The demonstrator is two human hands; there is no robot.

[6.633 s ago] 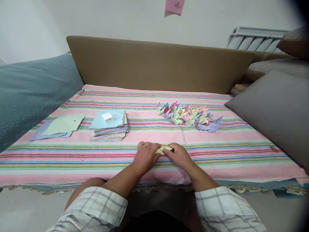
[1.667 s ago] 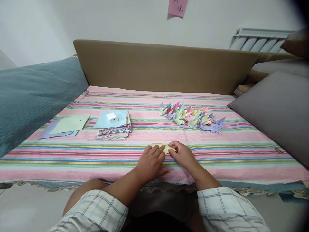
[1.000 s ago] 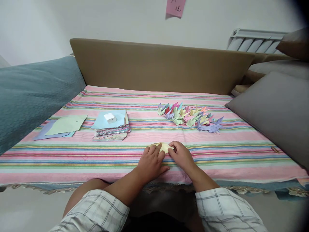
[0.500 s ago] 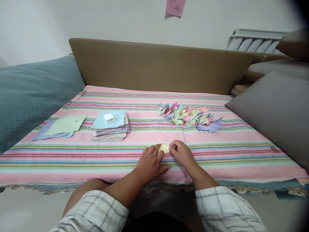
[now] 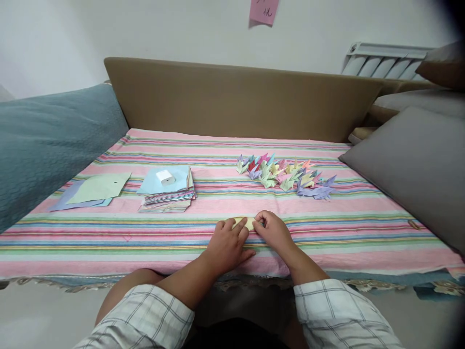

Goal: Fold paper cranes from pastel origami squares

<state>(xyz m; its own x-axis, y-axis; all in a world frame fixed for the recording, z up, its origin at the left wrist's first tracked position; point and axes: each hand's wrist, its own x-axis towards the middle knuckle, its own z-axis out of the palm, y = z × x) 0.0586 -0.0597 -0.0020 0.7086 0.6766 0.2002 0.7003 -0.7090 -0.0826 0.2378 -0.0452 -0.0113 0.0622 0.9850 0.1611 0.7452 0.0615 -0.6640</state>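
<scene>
A small piece of folded pale yellow paper (image 5: 249, 223) lies on the striped cloth near the front edge. My left hand (image 5: 228, 245) rests over its left part, fingers stretched out and pressing it down, thumb pointing right. At the paper's right end, my right hand (image 5: 272, 231) pinches it between thumb and index finger, the other fingers curled. Much of the paper is hidden under the left fingers. Beyond my right hand sits a cluster of folded paper cranes (image 5: 286, 177) in many colours.
To the left stands a stack of coloured paper (image 5: 167, 198) with a white charger block (image 5: 165, 177) on top. Loose green and purple sheets (image 5: 96, 188) lie farther left. A grey cushion (image 5: 414, 160) bounds the right, a brown backrest (image 5: 240, 102) the back, a blue-green armrest (image 5: 54, 140) the left.
The fingers of my left hand have shifted slightly on the yellow paper, and less of it shows. My right hand keeps its pinch, a touch further left. Everything else is still.
</scene>
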